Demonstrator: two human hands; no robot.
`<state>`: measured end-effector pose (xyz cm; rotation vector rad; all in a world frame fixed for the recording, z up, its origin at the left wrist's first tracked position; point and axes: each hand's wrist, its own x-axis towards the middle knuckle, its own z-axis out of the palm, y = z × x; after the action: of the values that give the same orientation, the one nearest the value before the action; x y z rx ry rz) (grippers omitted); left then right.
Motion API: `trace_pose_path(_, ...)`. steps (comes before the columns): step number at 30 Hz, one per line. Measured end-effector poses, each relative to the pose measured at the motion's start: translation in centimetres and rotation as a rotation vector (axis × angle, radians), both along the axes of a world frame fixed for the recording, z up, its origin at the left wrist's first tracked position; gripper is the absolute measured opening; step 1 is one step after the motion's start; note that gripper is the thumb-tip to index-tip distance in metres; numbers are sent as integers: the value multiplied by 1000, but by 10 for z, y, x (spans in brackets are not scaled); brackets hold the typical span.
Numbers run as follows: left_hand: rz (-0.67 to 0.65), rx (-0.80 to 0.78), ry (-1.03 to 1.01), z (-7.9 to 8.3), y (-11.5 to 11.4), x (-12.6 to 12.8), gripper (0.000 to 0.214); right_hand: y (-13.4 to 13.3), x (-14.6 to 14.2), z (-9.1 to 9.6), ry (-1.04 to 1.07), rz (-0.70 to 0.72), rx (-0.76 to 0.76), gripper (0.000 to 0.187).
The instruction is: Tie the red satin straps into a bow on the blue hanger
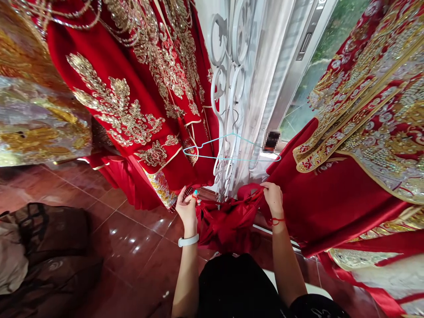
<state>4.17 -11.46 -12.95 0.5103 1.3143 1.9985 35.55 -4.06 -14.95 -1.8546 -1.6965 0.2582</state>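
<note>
A red garment of shiny, gathered cloth stretches between my two hands in front of my body. My left hand, with a white band at the wrist, grips its left edge between thumb and fingers. By that thumb shows a small turquoise and red spot that I cannot make out. My right hand, wearing a red cord bracelet, pinches the garment's upper right edge, pulling the cloth into folds. Above and between both hands, a bare light-blue wire hanger hangs by its hook at the white scrolled metal frame.
Red gowns with gold embroidery hang close on the left and the right. Dark bags lie on the reddish tiled floor at lower left. Behind the frame stands a glass door.
</note>
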Motion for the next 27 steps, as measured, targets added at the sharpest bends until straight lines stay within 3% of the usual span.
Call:
trace_pose_path(9,17,-1,28,10,-2,8,66,6,9,-29,116,-33,-8,37)
trace_pose_path(16,62,20,14,11,-1,5,60,9,7,-19,233,-106,57,38)
trace_pose_path(21,116,53,54,-9,6,-2,48,11,-5,-8,695,-90,114,19)
trace_pose_path(24,164,15,61,-23,9,-7,51,8,-12,5,982,60,65,21)
trace_pose_path(27,128,-69,-21,-33,8,-8,38,2,-15,21,1164,239,-41,32)
